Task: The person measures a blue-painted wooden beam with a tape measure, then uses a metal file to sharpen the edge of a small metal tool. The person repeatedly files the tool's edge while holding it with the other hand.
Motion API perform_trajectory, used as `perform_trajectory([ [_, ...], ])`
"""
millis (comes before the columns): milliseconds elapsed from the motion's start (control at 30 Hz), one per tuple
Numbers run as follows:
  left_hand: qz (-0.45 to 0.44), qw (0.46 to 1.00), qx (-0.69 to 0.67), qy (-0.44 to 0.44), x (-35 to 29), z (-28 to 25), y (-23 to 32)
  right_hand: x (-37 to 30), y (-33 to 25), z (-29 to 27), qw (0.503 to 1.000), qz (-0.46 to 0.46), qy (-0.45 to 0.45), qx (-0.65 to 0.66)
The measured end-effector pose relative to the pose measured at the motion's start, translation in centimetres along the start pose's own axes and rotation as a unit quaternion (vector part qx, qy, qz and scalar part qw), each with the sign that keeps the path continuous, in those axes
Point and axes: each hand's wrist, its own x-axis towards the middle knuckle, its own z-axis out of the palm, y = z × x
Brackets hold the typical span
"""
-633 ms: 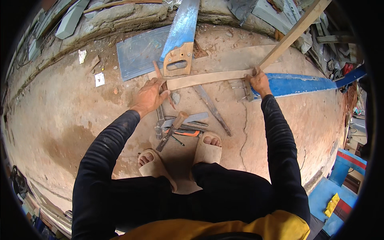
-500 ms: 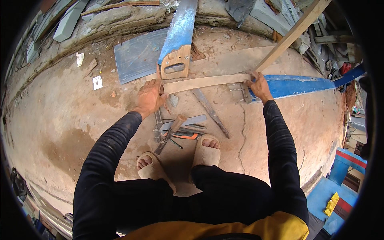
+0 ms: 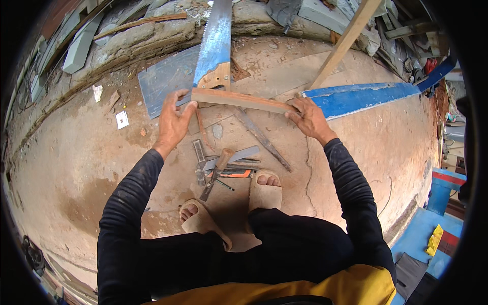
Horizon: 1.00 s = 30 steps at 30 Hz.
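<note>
A short, flat wooden board hangs level above the ground between my two hands. My left hand grips its left end and my right hand grips its right end. Just behind the board a handsaw lies on the ground, its wooden handle partly hidden by the board. Under the board lie a metal bar and a thin brown stick.
A hammer, a chisel and other small tools lie in front of my sandalled feet. A blue plank, a long pale batten and a grey sheet lie beyond. Rubble and scrap edge the far side.
The board lay flat on the ground with my hands at its ends. Both hands have now lifted it off the ground, turned onto its edge.
</note>
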Motion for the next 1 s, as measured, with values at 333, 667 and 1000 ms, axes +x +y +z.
perform_trajectory([
  [333, -0.035, 0.917, -0.053, -0.393, -1.6, 6.5, 9.1, -8.2, -10.6, 6.9, 0.534, 0.285, 0.082, 0.791],
  [667, -0.156, 0.936, -0.005, -0.316, 5.1, 16.7, 4.4, 2.3, -3.3, 9.3, 0.557, 0.412, 0.099, 0.714],
  [1000, -0.065, 0.959, -0.025, -0.274, 6.0, 15.5, 4.4, 3.4, -4.1, 8.2, 0.524, 0.376, 0.108, 0.757],
])
